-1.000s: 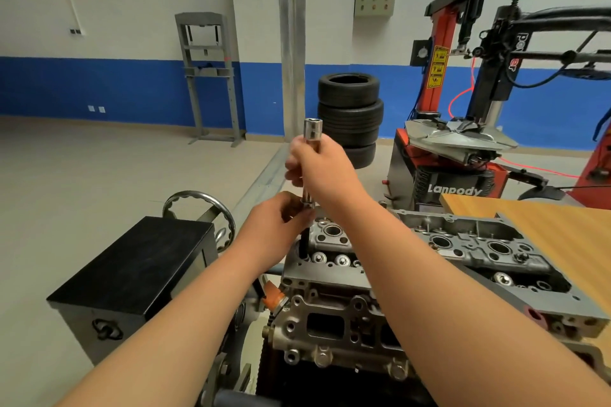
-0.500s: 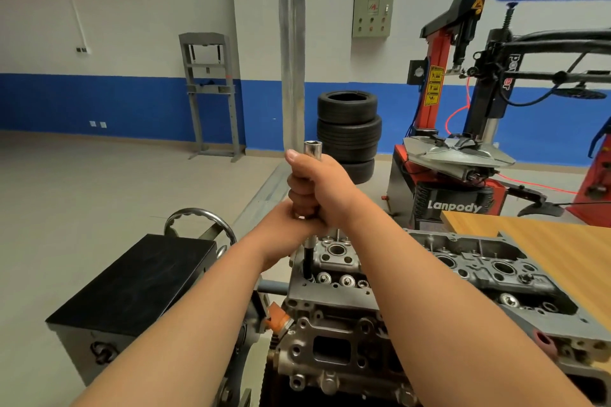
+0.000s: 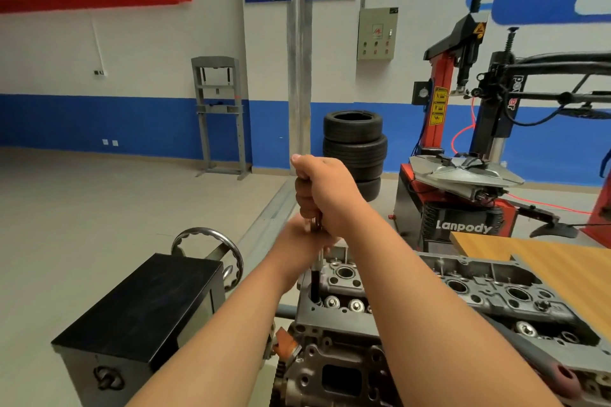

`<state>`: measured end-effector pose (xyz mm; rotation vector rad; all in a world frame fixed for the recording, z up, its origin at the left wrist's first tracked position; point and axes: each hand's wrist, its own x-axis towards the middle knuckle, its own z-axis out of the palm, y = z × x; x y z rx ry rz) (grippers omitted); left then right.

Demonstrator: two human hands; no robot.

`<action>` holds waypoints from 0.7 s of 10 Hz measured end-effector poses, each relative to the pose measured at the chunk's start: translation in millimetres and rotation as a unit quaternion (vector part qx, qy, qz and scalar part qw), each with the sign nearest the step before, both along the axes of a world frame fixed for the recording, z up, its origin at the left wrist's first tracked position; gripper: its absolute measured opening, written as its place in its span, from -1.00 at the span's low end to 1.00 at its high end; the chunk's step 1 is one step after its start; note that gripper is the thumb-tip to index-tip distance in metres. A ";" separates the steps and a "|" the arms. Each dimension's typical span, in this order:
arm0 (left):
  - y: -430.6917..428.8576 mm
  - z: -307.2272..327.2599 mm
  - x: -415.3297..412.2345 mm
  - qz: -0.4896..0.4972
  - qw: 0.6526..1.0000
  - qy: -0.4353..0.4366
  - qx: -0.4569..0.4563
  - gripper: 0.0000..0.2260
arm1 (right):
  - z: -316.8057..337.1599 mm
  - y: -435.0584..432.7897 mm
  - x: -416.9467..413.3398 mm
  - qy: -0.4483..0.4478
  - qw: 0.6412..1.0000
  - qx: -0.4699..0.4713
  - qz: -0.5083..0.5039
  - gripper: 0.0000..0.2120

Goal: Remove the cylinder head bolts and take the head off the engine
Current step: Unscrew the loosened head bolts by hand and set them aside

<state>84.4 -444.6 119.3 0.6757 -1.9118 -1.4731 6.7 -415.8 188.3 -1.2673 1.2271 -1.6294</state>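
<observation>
The grey cylinder head (image 3: pixel 489 294) sits on top of the engine block (image 3: pixel 330 370) at lower right. A long socket extension (image 3: pixel 315 284) stands upright in a bolt hole at the head's near left corner. My right hand (image 3: pixel 325 192) grips the upper end of the tool, thumb over its top. My left hand (image 3: pixel 297 244) holds the shaft just below, its fingers mostly hidden behind my right wrist. The bolt itself is out of sight in the hole.
A black box (image 3: pixel 142 317) of the engine stand with a steel handwheel (image 3: pixel 211 248) stands at left. A wooden table (image 3: pixel 545 271) lies right of the head. A tyre changer (image 3: pixel 463 175) and stacked tyres (image 3: pixel 355 149) stand behind.
The tool has gone down into the head: its top socket, which stood clear above my right hand, is now covered by my thumb. My left hand closed on the shaft. The camera tilted up.
</observation>
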 end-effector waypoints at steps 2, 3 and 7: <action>0.2 0.7 -14.8 -0.070 0.989 -0.035 0.123 -0.56 | 8.0 3.9 -16.7 -0.060 0.984 0.052 0.161 -0.66; 10.1 -3.2 -18.1 0.061 0.997 -0.043 0.017 -0.67 | -1.1 13.1 3.7 0.036 0.992 -0.003 -0.121 -0.72; 5.4 -2.5 -16.0 0.033 0.993 0.037 0.105 -0.90 | 5.8 -6.7 -12.8 -0.026 0.978 0.072 0.192 -0.63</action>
